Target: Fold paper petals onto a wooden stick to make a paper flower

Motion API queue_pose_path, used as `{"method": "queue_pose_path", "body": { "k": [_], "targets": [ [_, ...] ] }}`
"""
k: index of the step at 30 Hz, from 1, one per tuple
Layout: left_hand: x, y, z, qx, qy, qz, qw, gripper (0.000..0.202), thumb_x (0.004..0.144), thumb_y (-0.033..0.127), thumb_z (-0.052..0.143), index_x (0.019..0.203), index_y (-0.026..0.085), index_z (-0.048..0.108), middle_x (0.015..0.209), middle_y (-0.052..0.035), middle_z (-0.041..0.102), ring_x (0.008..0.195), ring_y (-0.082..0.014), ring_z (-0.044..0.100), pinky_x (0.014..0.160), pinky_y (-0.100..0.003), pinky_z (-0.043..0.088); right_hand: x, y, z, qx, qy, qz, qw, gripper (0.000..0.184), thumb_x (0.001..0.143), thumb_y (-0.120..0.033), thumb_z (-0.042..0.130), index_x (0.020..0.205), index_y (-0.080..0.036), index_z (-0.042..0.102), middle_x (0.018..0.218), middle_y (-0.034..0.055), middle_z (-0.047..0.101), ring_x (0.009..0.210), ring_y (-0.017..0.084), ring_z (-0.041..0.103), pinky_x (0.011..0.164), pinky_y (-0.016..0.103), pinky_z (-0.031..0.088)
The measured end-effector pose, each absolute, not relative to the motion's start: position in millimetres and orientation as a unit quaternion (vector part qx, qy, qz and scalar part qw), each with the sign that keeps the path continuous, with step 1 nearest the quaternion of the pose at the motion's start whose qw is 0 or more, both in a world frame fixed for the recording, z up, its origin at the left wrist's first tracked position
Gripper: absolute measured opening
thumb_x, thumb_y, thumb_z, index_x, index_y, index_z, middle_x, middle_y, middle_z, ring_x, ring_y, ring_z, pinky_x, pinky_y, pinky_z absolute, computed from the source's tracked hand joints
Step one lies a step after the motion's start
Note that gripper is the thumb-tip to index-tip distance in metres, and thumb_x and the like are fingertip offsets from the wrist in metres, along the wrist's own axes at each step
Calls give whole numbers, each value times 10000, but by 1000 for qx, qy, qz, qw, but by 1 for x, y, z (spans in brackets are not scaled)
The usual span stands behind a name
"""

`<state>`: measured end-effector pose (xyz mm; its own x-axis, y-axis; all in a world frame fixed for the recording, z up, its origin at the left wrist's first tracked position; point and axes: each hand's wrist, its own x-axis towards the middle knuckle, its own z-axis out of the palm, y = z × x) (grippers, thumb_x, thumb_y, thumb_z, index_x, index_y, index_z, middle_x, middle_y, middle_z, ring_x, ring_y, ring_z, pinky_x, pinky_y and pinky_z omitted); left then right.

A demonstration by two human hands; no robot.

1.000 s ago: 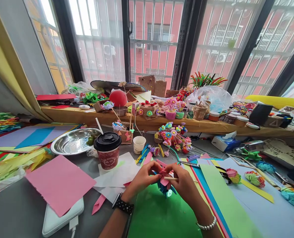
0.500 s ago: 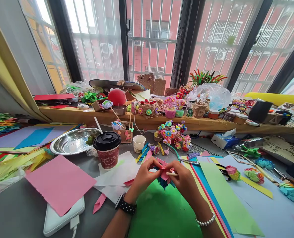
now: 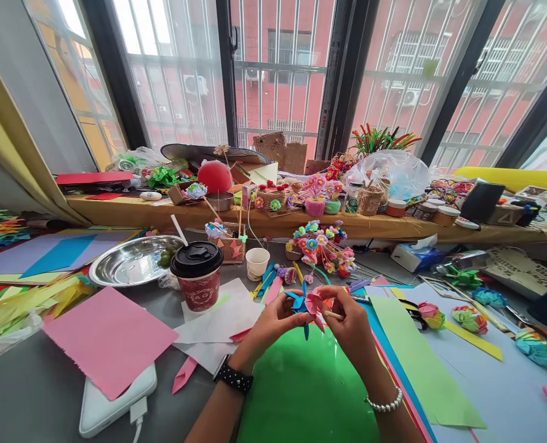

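My folded paper point(image 3: 314, 303) is pink and blue. From there, the mat point(image 3: 307, 394) at six o'clock is green, the sheet point(image 3: 111, 338) at nine is pink, the long strip point(image 3: 425, 363) at four is pale green. My watch strap point(image 3: 237, 379) is black with white dots.

1 white-dotted black watch strap point(image 3: 236, 376), left wrist point(image 3: 243, 362); 1 silver beaded bracelet point(image 3: 386, 405), right wrist point(image 3: 375, 383)

a folded paper flower point(image 3: 312, 303) sits between my left hand point(image 3: 269, 325) and my right hand point(image 3: 351, 320), blue on one side, pink on the other! narrow blue petals point up, out to the left and straight down; a pink tip slants low beside them. and there's a short pale stick point(image 3: 334, 315), tucked in my right fingers, near the pink!
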<state>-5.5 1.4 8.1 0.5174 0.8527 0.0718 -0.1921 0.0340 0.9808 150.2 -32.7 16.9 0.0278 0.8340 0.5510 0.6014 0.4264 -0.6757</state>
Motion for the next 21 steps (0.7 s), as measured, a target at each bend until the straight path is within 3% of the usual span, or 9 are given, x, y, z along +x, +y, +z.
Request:
{"method": "queue_pose_path", "body": {
  "k": [4, 11, 21],
  "targets": [
    [-6, 5, 5, 618, 308, 396, 605, 421, 644, 310, 658, 997, 179, 467, 747, 18, 502, 734, -128, 487, 626, -234, 387, 152, -29, 15, -506, -707, 99, 485, 284, 783, -204, 469, 1058, -196, 538, 821, 21, 630, 454, 82, 460, 445, 189, 402],
    [-6, 3, 5, 652, 322, 390, 565, 409, 656, 323, 642, 997, 179, 468, 731, 21, 477, 709, -128, 479, 595, -230, 384, 155, -30, 15, -502, -723, 88, 467, 186, 789, -185, 480, 923, -208, 607, 885, 26, 658, 596, 130, 570, 519, 216, 441],
    [-3, 3, 3, 624, 346, 396, 578, 446, 652, 365, 635, 1008, 158, 465, 839, -37, 547, 810, -180, 544, 700, -292, 431, 149, -29, 11, -512, -738, -5, 439, 157, 788, -175, 459, 864, -179, 596, 802, 53, 656, 696, 175, 611, 579, 253, 461]
  ]
}}
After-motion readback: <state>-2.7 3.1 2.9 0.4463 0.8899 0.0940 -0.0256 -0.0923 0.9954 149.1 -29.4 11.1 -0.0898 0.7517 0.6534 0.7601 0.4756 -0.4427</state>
